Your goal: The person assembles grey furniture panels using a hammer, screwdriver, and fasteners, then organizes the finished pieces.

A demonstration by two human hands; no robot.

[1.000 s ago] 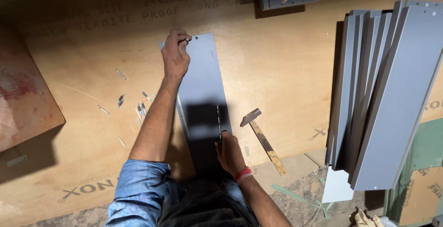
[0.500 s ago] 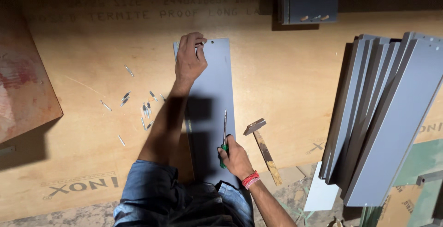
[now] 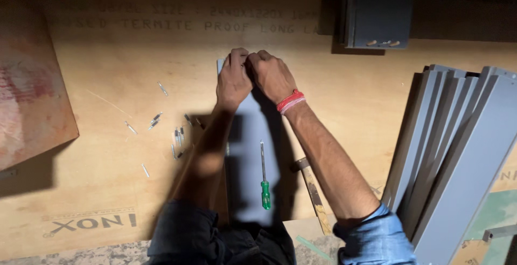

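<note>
While on grey panel (image 3: 247, 152): both hands (image 3: 253, 76).

Screwdriver (image 3: 264, 178): green handle, at 6 o'clock.
Hammer (image 3: 313, 194): at 5 o'clock.
Loose screws (image 3: 177, 136): scattered at 9 o'clock.
Grey panel stack (image 3: 458, 157): leaning at 3 o'clock.
Dark box (image 3: 377, 9): at 1 o'clock.
</note>
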